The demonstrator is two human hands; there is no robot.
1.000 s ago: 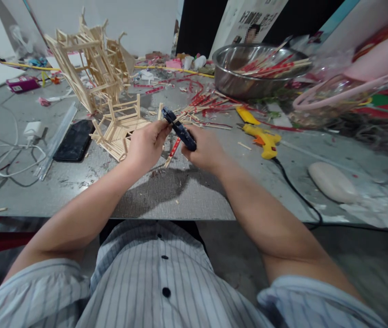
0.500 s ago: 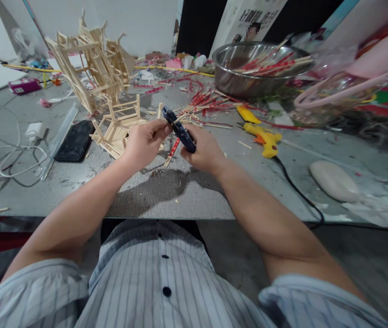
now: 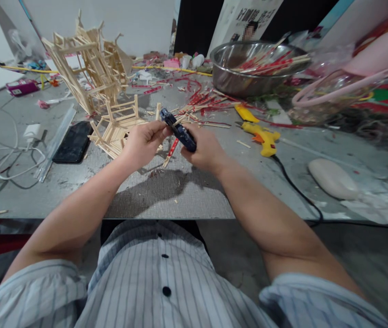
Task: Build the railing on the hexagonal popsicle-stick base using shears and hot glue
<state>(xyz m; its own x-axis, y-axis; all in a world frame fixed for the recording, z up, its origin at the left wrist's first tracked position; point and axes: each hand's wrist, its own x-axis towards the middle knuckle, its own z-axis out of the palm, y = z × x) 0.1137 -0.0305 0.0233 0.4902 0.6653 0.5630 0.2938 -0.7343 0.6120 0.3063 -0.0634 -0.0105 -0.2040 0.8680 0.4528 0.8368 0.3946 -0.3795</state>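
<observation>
My right hand (image 3: 205,148) is wrapped round a dark blue hand tool (image 3: 179,131), which slants down to the right; its exact kind is unclear. Between thumb and fingers of my left hand (image 3: 145,142) is a thin wooden stick (image 3: 179,120), which crosses the tool near its upper half. My fingers hide part of the stick. Just behind my left hand a low frame of glued wooden sticks (image 3: 113,134) lies on the table, partly covered. Below the tool lie sticks with a red wrapper (image 3: 171,151).
A taller stick structure (image 3: 91,68) stands back left, near a black phone (image 3: 73,142). Red-wrapped sticks (image 3: 210,101) lie beyond my hands, before a steel basin (image 3: 228,77). On the right are a yellow glue gun (image 3: 264,138), its black cord and a whitish oval object (image 3: 332,178).
The view has shifted slightly, so the table's things sit a little further left. My hands keep nearly the same pose on the stick and the tool.
</observation>
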